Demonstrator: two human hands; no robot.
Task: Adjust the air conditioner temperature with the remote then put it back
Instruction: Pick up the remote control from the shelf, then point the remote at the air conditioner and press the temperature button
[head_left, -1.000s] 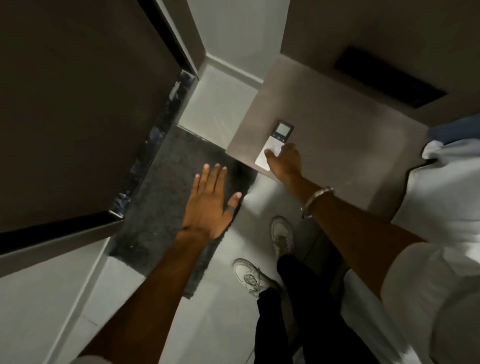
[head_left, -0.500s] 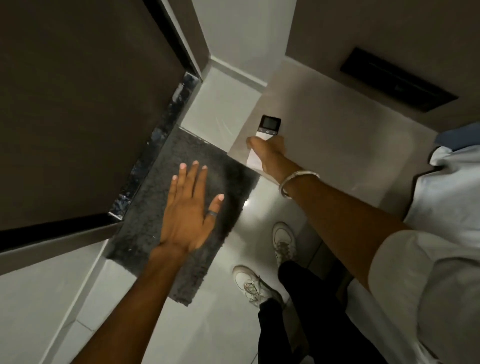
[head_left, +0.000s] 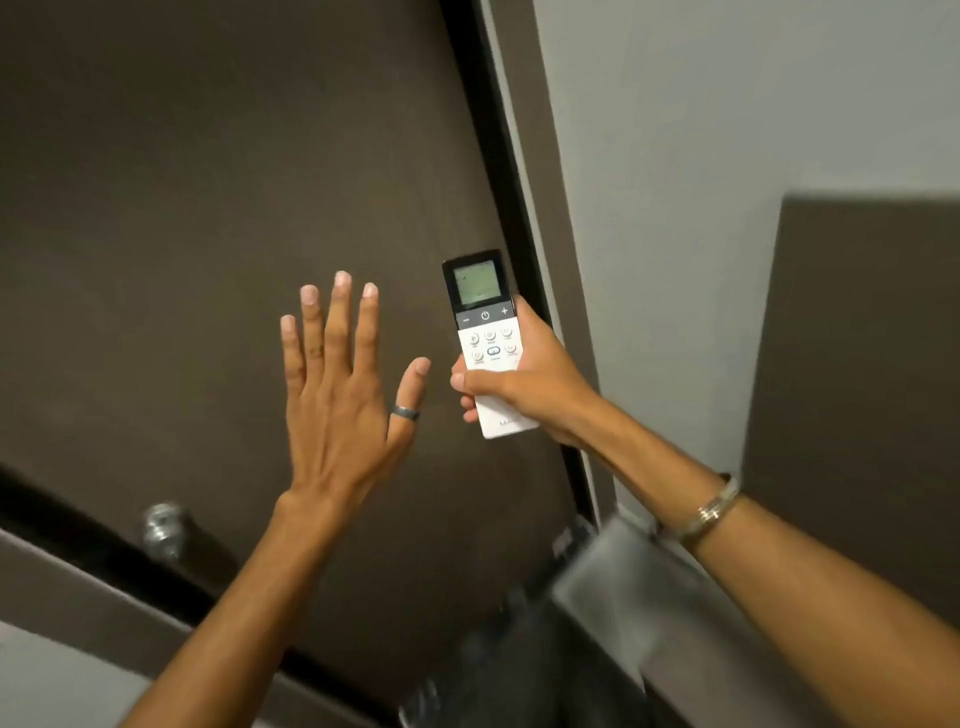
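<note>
My right hand (head_left: 524, 384) grips a white remote (head_left: 485, 332) around its lower half and holds it upright in the air, with the thumb across the front below the buttons. Its small grey screen at the top faces me, and a dark band with minus, power and plus keys sits under it. My left hand (head_left: 345, 395) is raised just left of the remote, fingers spread, palm away from me, a dark ring on the thumb. It holds nothing and does not touch the remote. No air conditioner is in view.
A dark brown door (head_left: 234, 208) with a black frame edge fills the background behind both hands. A pale wall (head_left: 727, 104) runs to the right, with a brown panel (head_left: 857, 364) at far right. The blurred tabletop corner (head_left: 613, 571) lies below my right forearm.
My right hand has lifted the remote off the tabletop and raised it upright in front of the door. My view has tilted up from the floor, and my left hand rose alongside.
</note>
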